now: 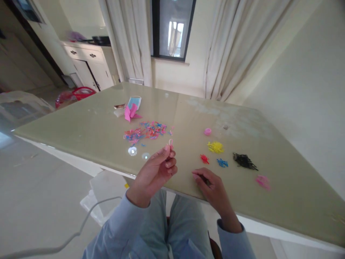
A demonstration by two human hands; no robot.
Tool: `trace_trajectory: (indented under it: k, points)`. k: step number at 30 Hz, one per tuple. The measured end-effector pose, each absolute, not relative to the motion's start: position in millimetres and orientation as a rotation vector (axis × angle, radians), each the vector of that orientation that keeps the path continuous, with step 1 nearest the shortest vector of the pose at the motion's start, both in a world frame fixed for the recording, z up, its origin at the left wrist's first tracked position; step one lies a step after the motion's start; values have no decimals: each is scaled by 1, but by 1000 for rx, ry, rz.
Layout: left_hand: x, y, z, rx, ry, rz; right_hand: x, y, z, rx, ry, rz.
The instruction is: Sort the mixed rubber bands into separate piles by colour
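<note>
My left hand (159, 165) is raised above the near part of the table, thumb and fingertips pinched on a small pink loop (170, 142) that looks like an elastic band. Just beyond it lies a mixed heap of small pink, red and blue bands (153, 130). My right hand (210, 181) rests by the table's near edge with its fingers curled and pinched together; whether anything is in them is hidden. Past the right hand are sorted piles: red (204, 159), blue (222, 163), yellow (215, 147), black (244, 161) and pink (262, 181).
On the glossy table (183, 115) are a small pink cup-like object (207, 131), two clear discs, one of them here (132, 151), a folded pink paper (131, 112) and a blue face mask (134, 103). A grey cable (81, 230) runs at lower left.
</note>
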State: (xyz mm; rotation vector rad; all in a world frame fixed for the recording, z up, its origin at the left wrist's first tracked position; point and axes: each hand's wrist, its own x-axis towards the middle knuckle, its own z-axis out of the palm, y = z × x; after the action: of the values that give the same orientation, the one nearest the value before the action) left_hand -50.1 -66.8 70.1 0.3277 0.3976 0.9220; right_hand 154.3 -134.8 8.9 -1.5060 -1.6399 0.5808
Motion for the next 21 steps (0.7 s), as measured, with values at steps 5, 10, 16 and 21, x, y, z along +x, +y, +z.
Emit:
trace_trajectory:
  k: [5,10,16,21]
  points:
    - [-22,-70,79,337,382,851,153,-136,9,-1477,-1631,591]
    - [-4,-73,86,366,364,802,153,-136,9,-1442,-1613,616]
    - [18,-70,88,573,430,805,153,-136,5,-1411,-1592,636]
    - [70,-59,87,1265,685,843,151,-133,-1,-1446,-1587,620]
